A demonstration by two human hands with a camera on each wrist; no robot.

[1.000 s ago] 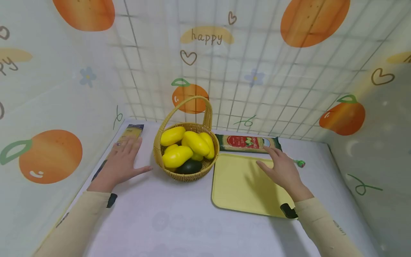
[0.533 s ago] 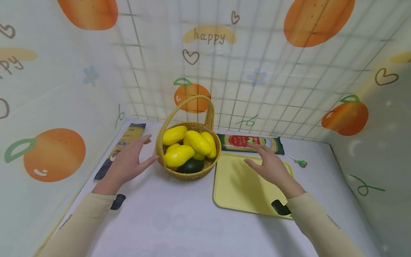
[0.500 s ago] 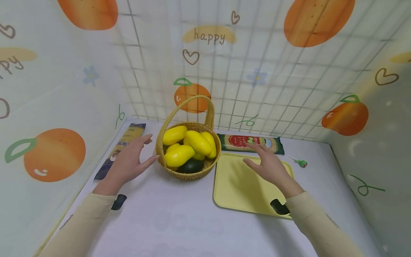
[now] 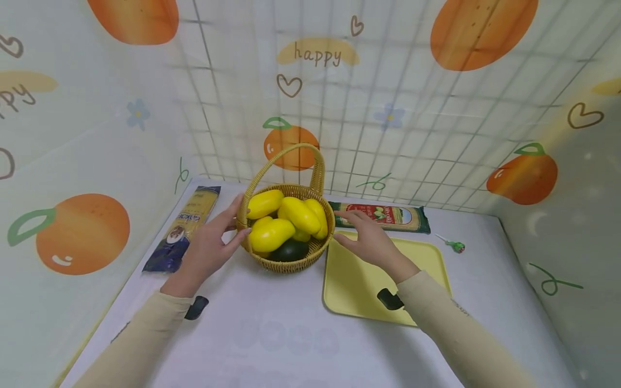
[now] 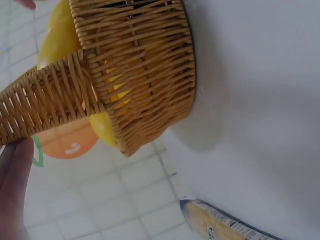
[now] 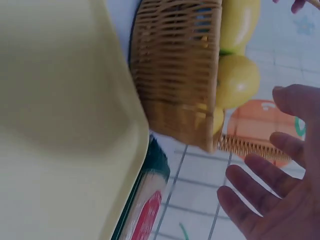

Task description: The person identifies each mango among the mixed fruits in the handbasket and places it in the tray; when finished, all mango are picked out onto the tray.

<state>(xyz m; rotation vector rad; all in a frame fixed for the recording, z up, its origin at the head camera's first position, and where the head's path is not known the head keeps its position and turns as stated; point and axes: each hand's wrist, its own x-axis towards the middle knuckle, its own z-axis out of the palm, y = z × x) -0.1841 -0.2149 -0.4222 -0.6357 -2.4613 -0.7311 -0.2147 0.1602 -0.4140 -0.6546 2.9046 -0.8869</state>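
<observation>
A wicker basket (image 4: 286, 267) with an arched handle (image 4: 317, 172) stands on the table, holding several yellow mangoes (image 4: 298, 214) and a dark oval fruit (image 4: 288, 251). My left hand (image 4: 208, 250) is at the basket's left side, thumb in front and fingers behind the handle's lower end. In the left wrist view a fingertip (image 5: 25, 145) meets the handle's edge. My right hand (image 4: 371, 242) reaches toward the basket's right rim, above the yellow tray (image 4: 349, 302). Its fingers are spread and apart from the basket in the right wrist view, with nothing held.
A blue and yellow packet (image 4: 181, 229) lies left of the basket. Behind the tray lies a green and red packet (image 4: 388, 215), partly covered by my right hand. A green lollipop (image 4: 456, 246) lies to the right. Printed curtains (image 4: 388, 161) close off the back and sides.
Both hands have moved inward to the basket, the left from above the blue packet, the right from over the tray's far edge. The basket and the other things stay in place.
</observation>
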